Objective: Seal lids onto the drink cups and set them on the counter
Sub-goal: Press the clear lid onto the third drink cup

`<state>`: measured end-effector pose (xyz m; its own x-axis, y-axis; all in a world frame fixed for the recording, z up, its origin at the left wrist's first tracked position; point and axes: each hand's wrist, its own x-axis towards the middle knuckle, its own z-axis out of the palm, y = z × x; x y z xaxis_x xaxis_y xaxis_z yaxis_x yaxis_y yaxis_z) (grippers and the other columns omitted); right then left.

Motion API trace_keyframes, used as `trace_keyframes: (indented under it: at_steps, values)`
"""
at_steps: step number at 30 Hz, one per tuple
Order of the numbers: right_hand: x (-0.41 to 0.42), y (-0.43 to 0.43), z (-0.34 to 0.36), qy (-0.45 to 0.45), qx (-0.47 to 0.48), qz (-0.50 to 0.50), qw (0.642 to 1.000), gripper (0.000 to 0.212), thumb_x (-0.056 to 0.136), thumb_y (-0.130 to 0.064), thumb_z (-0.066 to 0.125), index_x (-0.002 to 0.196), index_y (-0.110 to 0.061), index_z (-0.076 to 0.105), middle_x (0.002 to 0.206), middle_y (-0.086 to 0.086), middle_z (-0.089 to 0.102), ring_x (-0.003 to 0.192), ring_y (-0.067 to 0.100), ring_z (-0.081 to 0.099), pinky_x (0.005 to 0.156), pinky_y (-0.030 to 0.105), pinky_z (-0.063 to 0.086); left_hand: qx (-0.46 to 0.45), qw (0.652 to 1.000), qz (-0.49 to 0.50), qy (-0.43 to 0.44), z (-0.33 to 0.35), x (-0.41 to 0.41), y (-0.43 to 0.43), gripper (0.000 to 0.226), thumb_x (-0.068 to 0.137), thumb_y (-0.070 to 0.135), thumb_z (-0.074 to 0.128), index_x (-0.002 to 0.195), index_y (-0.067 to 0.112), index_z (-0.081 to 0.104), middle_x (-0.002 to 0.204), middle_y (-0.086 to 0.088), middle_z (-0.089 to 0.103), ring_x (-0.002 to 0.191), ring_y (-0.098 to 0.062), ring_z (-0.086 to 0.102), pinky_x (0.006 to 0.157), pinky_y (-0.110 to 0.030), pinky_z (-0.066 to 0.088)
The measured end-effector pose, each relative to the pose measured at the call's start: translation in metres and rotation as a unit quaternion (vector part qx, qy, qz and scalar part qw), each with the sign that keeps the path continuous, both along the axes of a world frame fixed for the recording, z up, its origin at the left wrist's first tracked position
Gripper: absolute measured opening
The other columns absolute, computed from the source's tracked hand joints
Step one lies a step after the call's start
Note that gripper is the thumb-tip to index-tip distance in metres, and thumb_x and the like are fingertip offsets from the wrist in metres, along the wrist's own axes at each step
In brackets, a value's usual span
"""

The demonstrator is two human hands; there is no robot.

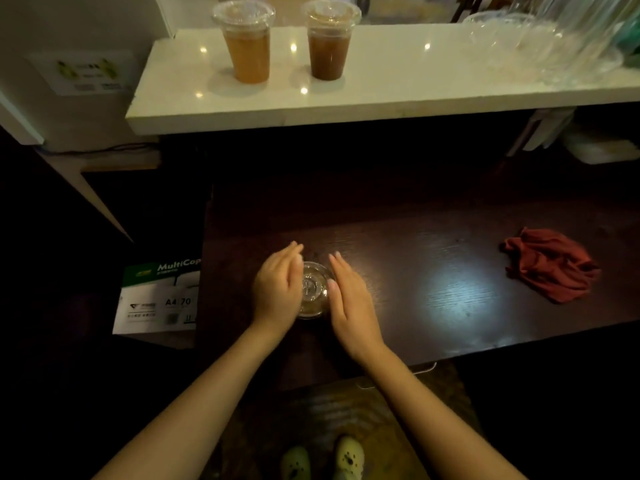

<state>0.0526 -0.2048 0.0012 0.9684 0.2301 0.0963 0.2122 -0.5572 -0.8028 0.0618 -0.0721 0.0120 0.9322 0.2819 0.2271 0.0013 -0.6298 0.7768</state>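
A clear drink cup with a clear lid (313,289) on top stands on the dark wooden table (433,289), seen from above. My left hand (277,289) lies flat against the cup's left side and my right hand (349,299) against its right side, fingers stretched out and pointing away from me. Both palms flank the lid's rim; whether they touch it I cannot tell. Two lidded cups stand on the white counter (381,81) beyond: one with orange drink (247,46), one with brown drink (329,43).
A crumpled red cloth (550,265) lies on the table at the right. Clear plastic lids and cups (554,39) pile at the counter's right end. A paper box (159,299) sits on the floor at the left. The counter overhangs the table's far side.
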Motion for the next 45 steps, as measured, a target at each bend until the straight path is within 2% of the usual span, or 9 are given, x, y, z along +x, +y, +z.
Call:
trace_keyframes:
  at_steps: [4, 17, 22, 27, 31, 34, 37, 40, 45]
  values:
    - [0.027, 0.012, -0.003, -0.028, -0.089, 0.105, 0.99, 0.047, 0.101, -0.032, 0.024, 0.146, -0.021, 0.031, 0.154, -0.003, 0.031, 0.143, 0.009, 0.021, 0.118, 0.034, 0.018, 0.102, 0.992, -0.041, 0.064, -0.007, -0.01, -0.01, 0.043, 0.098, 0.019, 0.03, 0.138, 0.005, 0.038, 0.147, -0.01, 0.038, 0.139, -0.019, 0.03, 0.117, -0.035, 0.017]
    - [0.028, 0.014, -0.019, -0.044, -0.039, 0.083, 0.995, 0.046, 0.099, -0.028, 0.027, 0.144, -0.019, 0.036, 0.151, -0.002, 0.038, 0.136, -0.001, 0.026, 0.115, 0.036, 0.028, 0.165, 0.981, -0.038, 0.099, -0.01, -0.009, -0.017, 0.046, 0.098, 0.019, 0.029, 0.141, 0.005, 0.031, 0.152, -0.009, 0.029, 0.141, -0.02, 0.024, 0.115, -0.038, 0.023]
    - [0.028, 0.015, -0.022, -0.049, -0.001, 0.069, 0.996, 0.048, 0.098, -0.033, 0.025, 0.142, -0.019, 0.04, 0.147, -0.001, 0.043, 0.133, 0.01, 0.041, 0.105, 0.04, 0.043, 0.163, 0.981, -0.038, 0.101, -0.01, -0.008, -0.018, 0.047, 0.097, 0.018, 0.027, 0.141, 0.005, 0.03, 0.152, -0.01, 0.029, 0.141, -0.02, 0.023, 0.116, -0.036, 0.021]
    - [0.028, 0.013, -0.016, -0.039, -0.016, 0.078, 0.996, 0.046, 0.1, -0.032, 0.026, 0.143, -0.021, 0.038, 0.148, -0.003, 0.041, 0.134, 0.008, 0.039, 0.107, 0.037, 0.041, 0.167, 0.98, -0.045, 0.096, -0.006, -0.01, -0.017, 0.045, 0.099, 0.016, 0.03, 0.143, 0.006, 0.029, 0.153, -0.008, 0.026, 0.142, -0.017, 0.019, 0.117, -0.033, 0.018]
    - [0.026, 0.005, -0.01, 0.073, 0.074, 0.09, 0.991, 0.043, 0.103, -0.03, 0.028, 0.144, -0.023, 0.034, 0.151, -0.005, 0.035, 0.136, 0.001, 0.031, 0.111, 0.02, 0.03, 0.161, 0.978, -0.077, 0.104, -0.002, -0.01, -0.011, 0.046, 0.1, 0.023, 0.027, 0.144, 0.009, 0.025, 0.156, -0.004, 0.02, 0.144, -0.013, 0.011, 0.116, -0.026, 0.007]
    - [0.02, -0.01, -0.012, 0.182, 0.169, 0.081, 0.965, 0.039, 0.102, -0.03, 0.03, 0.141, -0.032, 0.035, 0.143, -0.016, 0.038, 0.125, -0.013, 0.037, 0.095, 0.0, 0.032, 0.166, 0.971, -0.093, 0.142, 0.0, -0.006, -0.006, 0.05, 0.099, 0.033, 0.027, 0.146, 0.016, 0.021, 0.157, 0.001, 0.013, 0.144, -0.009, 0.002, 0.118, -0.033, 0.0]
    - [0.016, -0.026, -0.017, 0.237, 0.231, 0.077, 0.94, 0.041, 0.098, -0.006, 0.033, 0.129, -0.027, 0.051, 0.131, -0.01, 0.055, 0.118, -0.002, 0.053, 0.092, 0.011, 0.045, 0.211, 0.962, -0.077, 0.154, 0.003, -0.001, -0.004, 0.052, 0.097, 0.042, 0.029, 0.144, 0.02, 0.03, 0.157, 0.0, 0.014, 0.144, -0.013, -0.003, 0.117, -0.04, -0.006]
    - [0.015, -0.031, -0.019, 0.247, 0.19, 0.111, 0.944, 0.053, 0.088, 0.011, 0.042, 0.135, -0.011, 0.048, 0.135, 0.003, 0.054, 0.125, 0.013, 0.051, 0.105, 0.026, 0.042, 0.221, 0.954, -0.057, 0.196, 0.006, 0.005, -0.017, 0.059, 0.091, 0.054, 0.031, 0.142, 0.025, 0.033, 0.158, -0.004, 0.013, 0.145, -0.02, -0.001, 0.115, -0.046, -0.003]
    - [0.015, -0.016, -0.024, 0.18, 0.122, 0.144, 0.965, 0.059, 0.081, -0.004, 0.069, 0.134, -0.006, 0.043, 0.133, 0.006, 0.052, 0.122, 0.014, 0.051, 0.104, 0.023, 0.041, 0.3, 0.933, -0.034, 0.194, 0.001, 0.007, -0.031, 0.061, 0.083, 0.057, 0.038, 0.134, 0.024, 0.042, 0.141, -0.002, 0.042, 0.126, -0.023, 0.035, 0.098, -0.044, 0.031]
